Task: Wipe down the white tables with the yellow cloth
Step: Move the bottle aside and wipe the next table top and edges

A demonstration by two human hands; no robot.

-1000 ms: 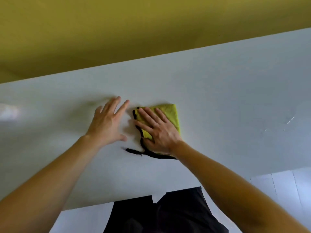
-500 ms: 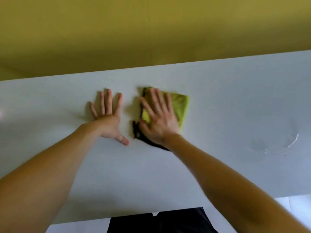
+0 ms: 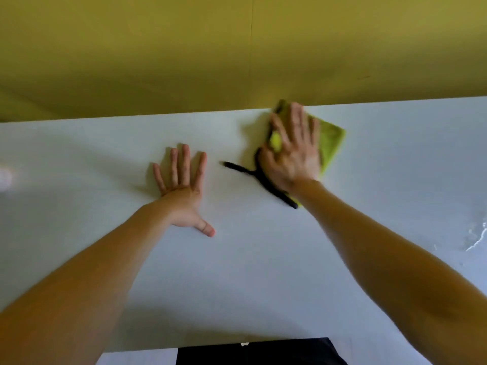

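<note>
Yellow wall backs the white table, where the right grip, fingers spread flat, presses the yellow cloth at the far edge, left grip splayed nearby; pushing farther could tip it off.

Table: plain white, no pattern, w/ a cool grey-blue cast in the shaded near part. Cloth: bright yellow-green, one flat colour, w/ black trim along its edge & a black strip trailing off to the left. Wall behind: plain mustard-olive yellow, darker toward the left. Garment at bottom edge: black. Streak on table, far right: glossy white.
</note>
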